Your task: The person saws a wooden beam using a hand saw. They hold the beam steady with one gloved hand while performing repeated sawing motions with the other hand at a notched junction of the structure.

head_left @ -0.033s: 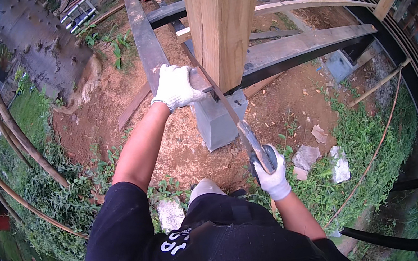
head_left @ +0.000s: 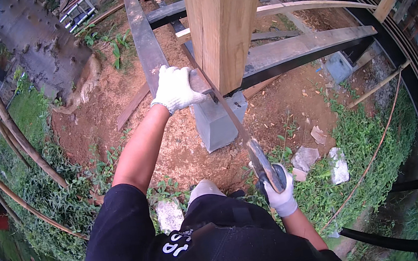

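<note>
My right hand (head_left: 280, 195), in a white glove with a dark palm, is closed around the handle of a handsaw (head_left: 258, 154). The long thin blade runs away from me, up along the left side of a thick upright wooden post (head_left: 222, 32). It lies against the short wooden end beside the post; how deep it sits there I cannot tell. My white-gloved left hand (head_left: 176, 88) grips the near corner of a dark beam (head_left: 139, 31), with the thumb toward the blade. Beneath the post stands a grey concrete footing (head_left: 217, 129).
Dark metal joists (head_left: 310, 49) reach right from the post to a curved frame (head_left: 394, 43). A tree trunk (head_left: 42, 44) rises at the far left. Broken stones (head_left: 306, 158) lie in the greenery at right. Bent poles (head_left: 20, 138) curve along the left.
My right hand has drawn the saw back toward me, slightly down and to the right. The left hand stays in place on the beam.
</note>
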Demonstrator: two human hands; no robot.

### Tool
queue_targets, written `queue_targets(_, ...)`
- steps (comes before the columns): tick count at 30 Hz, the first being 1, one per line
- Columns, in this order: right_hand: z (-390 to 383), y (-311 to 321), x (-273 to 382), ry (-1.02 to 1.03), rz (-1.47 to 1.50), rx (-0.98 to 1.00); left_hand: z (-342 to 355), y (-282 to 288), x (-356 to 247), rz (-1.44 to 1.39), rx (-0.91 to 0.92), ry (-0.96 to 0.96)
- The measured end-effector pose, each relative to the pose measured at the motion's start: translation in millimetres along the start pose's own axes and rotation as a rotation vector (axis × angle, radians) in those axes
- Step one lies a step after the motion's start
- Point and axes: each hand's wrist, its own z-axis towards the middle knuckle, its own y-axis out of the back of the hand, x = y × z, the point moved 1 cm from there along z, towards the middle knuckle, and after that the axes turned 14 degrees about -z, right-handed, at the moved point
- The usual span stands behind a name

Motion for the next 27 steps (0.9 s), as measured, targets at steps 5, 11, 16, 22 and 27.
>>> queue_targets(5,32.3,-12.9,2.6,-0.013,0.114,0.006,2.5,-2.2,-11.3,0.021,-0.024,-0.029)
queue_targets(11,96.7,-39.3,33.4,0.182,-0.009,-0.066,5.0,-5.0,-16.2,-0.01,0.028,-0.009)
queue_targets(16,-54.4,27.5,-2.3,0.243,-0.313,-0.12,0.6,1.6,-6.9,0.027,-0.058,-0.02)
queue_targets(22,135.4,-52.3,22.2,0.309,-0.105,-0.192,11.7,-2.4,-31.1,0.04,0.011,-0.062)
queue_targets(27,40.0,-9.6,21.0,0.163,-0.036,-0.049,10.9,-7.0,0.4,0.051,-0.09,-0.088)
